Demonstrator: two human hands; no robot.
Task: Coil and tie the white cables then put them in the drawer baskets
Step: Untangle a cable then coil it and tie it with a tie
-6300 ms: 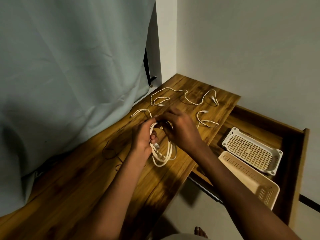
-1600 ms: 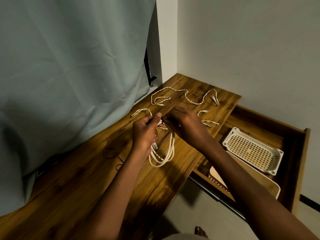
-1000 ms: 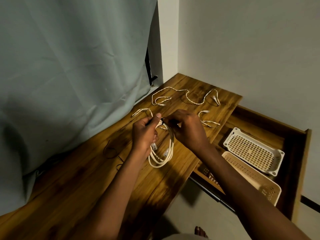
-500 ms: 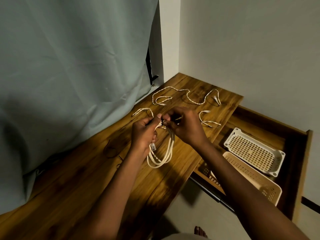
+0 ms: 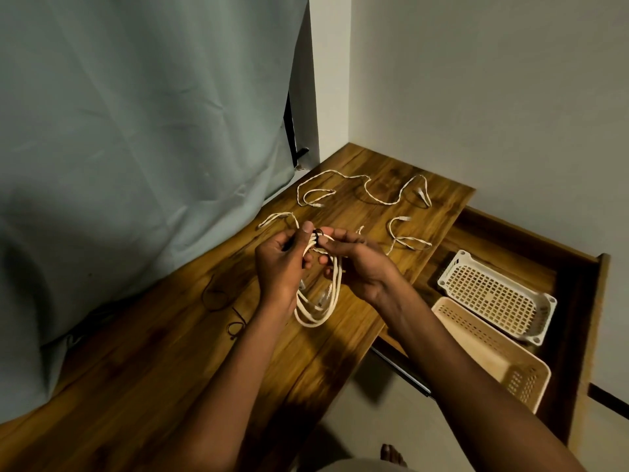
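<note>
Wooden table (image 5: 170, 386) beneath a grey curtain (image 5: 136, 131), loose cables (image 5: 366, 192) at upper centre, two baskets (image 5: 493, 294) in the open drawer (image 5: 578, 301) at right; mid-frame, left hand (image 5: 279, 264) and right hand (image 5: 360, 264) fingers pinch a looped white cable (image 5: 320, 301), dark tie (image 5: 317, 236) at its top.

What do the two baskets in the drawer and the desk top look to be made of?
White basket and beige basket: probably moulded plastic, matt, judging by the regular grid of holes and rounded rims. Desk top: wood or a wood-look laminate, with visible grain and plank lines and a slight sheen; the picture cannot settle which.
</note>
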